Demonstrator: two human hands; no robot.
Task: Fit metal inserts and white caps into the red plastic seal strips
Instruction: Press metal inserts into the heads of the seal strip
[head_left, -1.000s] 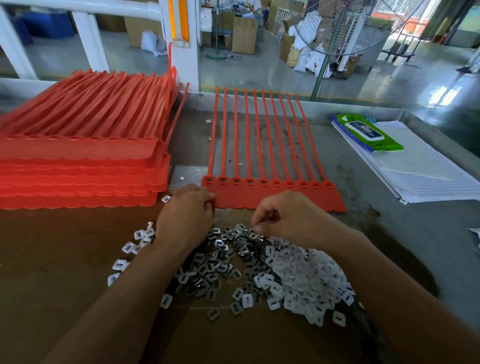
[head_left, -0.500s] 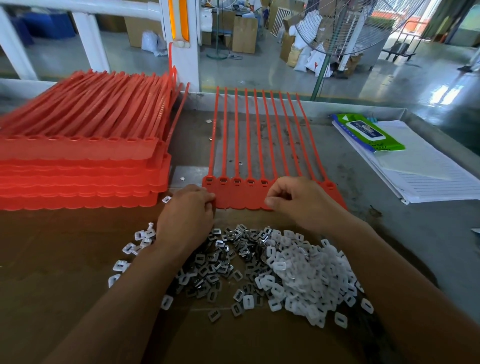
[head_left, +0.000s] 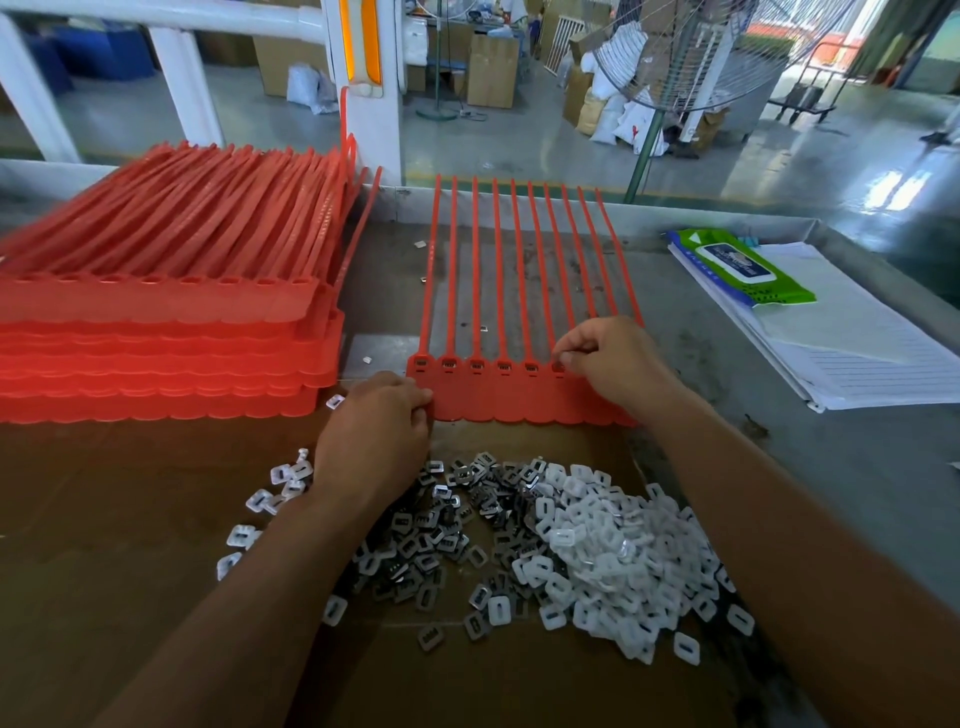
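A sheet of joined red seal strips (head_left: 498, 395) lies flat in front of me, tails pointing away. My left hand (head_left: 376, 421) grips its near left corner. My right hand (head_left: 613, 358) pinches a small metal insert at a socket near the sheet's right side; the sockets left of it hold inserts. Below my hands lies a heap of grey metal inserts (head_left: 441, 535) and a heap of white caps (head_left: 608, 561). Some white caps (head_left: 275, 493) are scattered to the left.
A tall stack of red seal strip sheets (head_left: 156, 312) fills the left. The heaps lie on brown cardboard (head_left: 104, 571). A green wipes pack (head_left: 743, 270) rests on lined papers (head_left: 857, 343) at the right. A raised metal edge (head_left: 727, 213) bounds the far side.
My right hand left the heap of parts and moved up to the sockets of the red sheet with an insert pinched. My left hand stayed on the sheet's corner.
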